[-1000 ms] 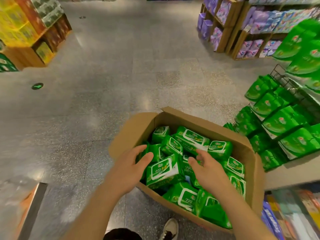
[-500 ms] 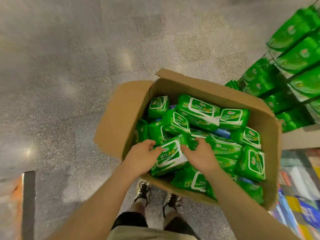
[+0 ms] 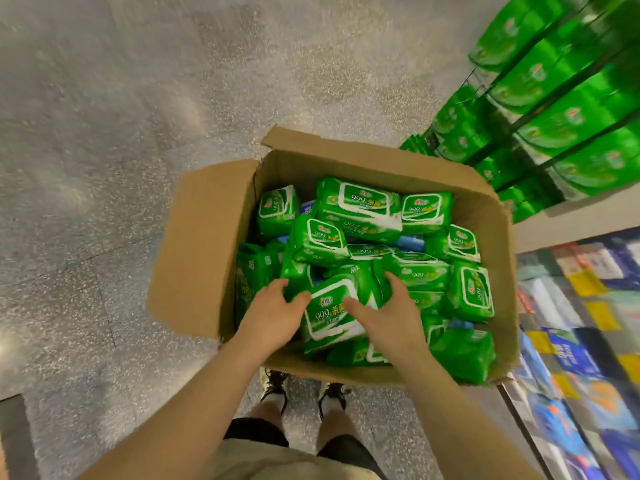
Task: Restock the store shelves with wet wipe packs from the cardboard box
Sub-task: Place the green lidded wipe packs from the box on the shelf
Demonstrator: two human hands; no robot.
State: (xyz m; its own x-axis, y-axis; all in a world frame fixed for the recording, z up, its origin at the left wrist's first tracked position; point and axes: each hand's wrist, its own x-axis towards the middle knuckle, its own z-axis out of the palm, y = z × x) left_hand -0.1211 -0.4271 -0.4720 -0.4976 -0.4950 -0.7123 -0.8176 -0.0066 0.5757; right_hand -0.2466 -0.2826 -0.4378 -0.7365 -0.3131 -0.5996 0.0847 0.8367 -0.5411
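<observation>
An open cardboard box (image 3: 204,244) stands on the floor before my feet, filled with several green wet wipe packs. One green pack with a white label (image 3: 330,315) lies on top near the box's front. My left hand (image 3: 273,315) clasps its left end, fingers curled over the far corner. My right hand (image 3: 389,315) presses on its right end, thumb across the label, fingers reaching over a neighbouring pack. The wire shelf (image 3: 540,109) at the upper right carries rows of the same green packs.
Speckled grey floor spreads to the left and beyond the box. The box's left flap (image 3: 201,220) hangs open outward. A lower shelf with blue and multicoloured packets (image 3: 581,341) runs along the right edge. My shoes (image 3: 273,386) stand just behind the box.
My view has tilted down over the box. Both hands have gone from hovering over the packs to closing on the top pack's two ends.
</observation>
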